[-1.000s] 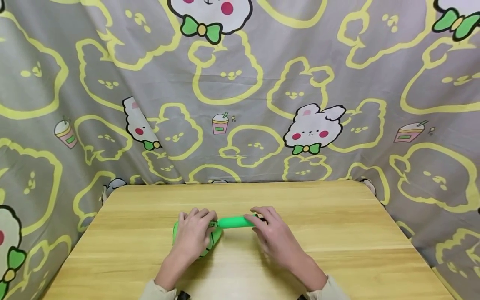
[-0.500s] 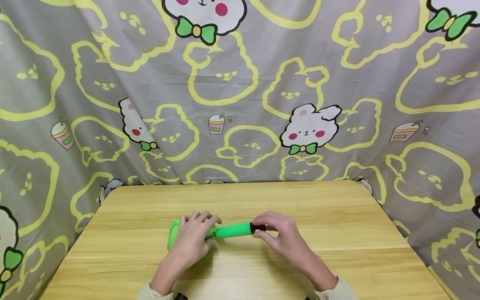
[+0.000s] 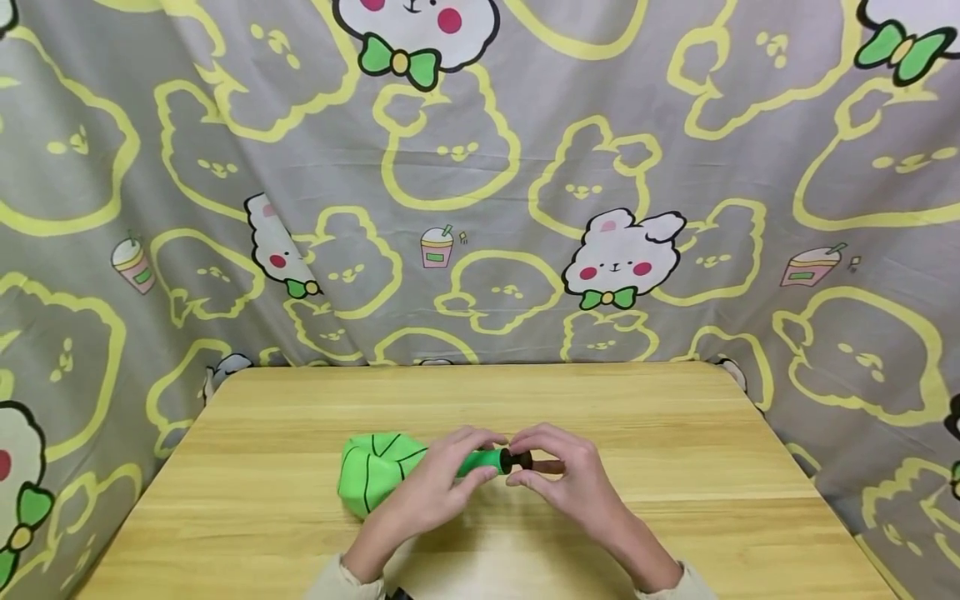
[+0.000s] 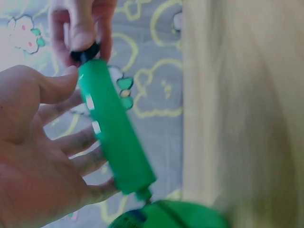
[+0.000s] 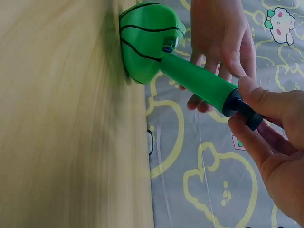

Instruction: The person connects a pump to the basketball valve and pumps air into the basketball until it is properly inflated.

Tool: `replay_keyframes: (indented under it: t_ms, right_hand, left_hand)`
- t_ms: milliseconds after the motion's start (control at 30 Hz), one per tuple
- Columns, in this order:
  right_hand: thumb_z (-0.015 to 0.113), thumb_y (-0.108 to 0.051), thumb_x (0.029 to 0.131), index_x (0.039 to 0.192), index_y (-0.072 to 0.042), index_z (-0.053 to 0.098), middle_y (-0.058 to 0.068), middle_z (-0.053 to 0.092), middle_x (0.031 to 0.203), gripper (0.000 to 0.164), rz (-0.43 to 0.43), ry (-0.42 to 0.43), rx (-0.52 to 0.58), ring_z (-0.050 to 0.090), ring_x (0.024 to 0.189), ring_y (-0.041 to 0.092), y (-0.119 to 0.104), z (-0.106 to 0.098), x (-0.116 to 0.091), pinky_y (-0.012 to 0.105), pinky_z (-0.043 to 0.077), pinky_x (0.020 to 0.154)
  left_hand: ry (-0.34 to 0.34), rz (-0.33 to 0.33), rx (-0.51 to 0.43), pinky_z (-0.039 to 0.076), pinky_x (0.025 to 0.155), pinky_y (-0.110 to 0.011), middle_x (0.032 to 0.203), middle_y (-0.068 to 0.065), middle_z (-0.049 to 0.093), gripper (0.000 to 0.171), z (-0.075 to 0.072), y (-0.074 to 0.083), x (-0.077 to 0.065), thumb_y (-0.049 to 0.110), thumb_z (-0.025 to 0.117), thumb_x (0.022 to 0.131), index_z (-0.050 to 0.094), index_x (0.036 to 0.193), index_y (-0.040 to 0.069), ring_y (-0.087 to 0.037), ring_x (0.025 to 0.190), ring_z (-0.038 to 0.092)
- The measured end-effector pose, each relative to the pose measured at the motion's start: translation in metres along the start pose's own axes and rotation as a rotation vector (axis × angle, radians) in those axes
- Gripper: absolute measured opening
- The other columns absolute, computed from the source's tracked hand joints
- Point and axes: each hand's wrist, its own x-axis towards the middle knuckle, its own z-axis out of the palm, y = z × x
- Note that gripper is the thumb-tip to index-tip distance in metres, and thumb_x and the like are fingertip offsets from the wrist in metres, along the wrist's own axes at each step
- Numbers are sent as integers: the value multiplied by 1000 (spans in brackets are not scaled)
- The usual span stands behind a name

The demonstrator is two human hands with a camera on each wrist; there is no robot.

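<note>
A dented green ball with black lines (image 3: 378, 467) sits on the table, its surface sunken as if low on air. A green hand pump (image 4: 111, 128) runs from the ball, its narrow tip right at the ball's skin. My left hand (image 3: 442, 483) lies along the pump barrel, fingers extended behind it and thumb near the black collar; the palm stands apart from the barrel. With thumb and fingertips, my right hand (image 3: 562, 462) pinches the black pump handle (image 5: 249, 116), which is drawn slightly out of the barrel.
The wooden table (image 3: 637, 417) has rounded back corners. Behind and beside it hangs a grey curtain (image 3: 480, 183) with yellow outlines and white cartoon animals.
My left hand has moved right, from the ball onto the pump barrel, uncovering the ball. My right hand shifted from the barrel's end onto the black handle, which now shows slightly drawn out.
</note>
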Motion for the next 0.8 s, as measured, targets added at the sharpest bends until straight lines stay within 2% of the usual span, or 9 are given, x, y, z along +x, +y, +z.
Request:
replay_keyframes:
  t_ms: [133,233,333,467,567,667,800]
  right_hand:
    - [80,-6,88,109,-9,75,7,68,118,22,48,-38,60,70,104,30,0,-3,-6,31,59,76]
    - [77,-5,91,112,-10,74,8,67,118,22,85,-63,82,69,106,29,-1,-6,-10,32,59,79]
    - [78,-8,91,113,-13,73,5,69,113,23,117,-47,62,70,101,24,-3,-9,-13,31,60,76]
    - [79,-9,90,110,-11,73,5,70,108,21,137,-36,62,69,95,19,-4,-11,-14,32,60,71]
    - [79,-9,90,109,-9,71,5,69,106,20,153,-54,84,69,94,19,-4,-11,-15,33,61,71]
    - [79,-9,90,107,-11,70,1,68,104,20,172,-72,100,68,93,19,-4,-11,-15,33,60,72]
    - [79,-3,89,106,-13,68,0,66,104,22,149,-95,110,67,91,19,-4,-13,-14,33,60,71]
  left_hand:
    - [2,2,-24,52,92,-36,121,6,64,28,10,1,2,20,64,103,62,130,20,-11,107,61]
    - [26,11,-6,51,89,-35,117,6,64,25,15,3,1,16,65,101,61,125,17,-11,103,60]
    - [51,19,39,48,92,-40,117,6,64,23,21,5,1,20,62,102,60,125,17,-11,108,61]
    - [65,33,115,43,96,-48,123,7,64,25,27,6,0,31,54,106,60,128,20,-13,118,59]
    - [65,49,150,44,95,-46,123,8,64,28,29,4,-1,34,51,107,61,130,20,-12,116,59]
    - [71,64,180,45,93,-40,121,9,63,29,29,3,-3,35,51,107,62,129,20,-9,111,60]
    - [80,76,207,43,93,-42,119,11,61,25,32,1,-4,34,53,106,61,126,22,-6,107,58]
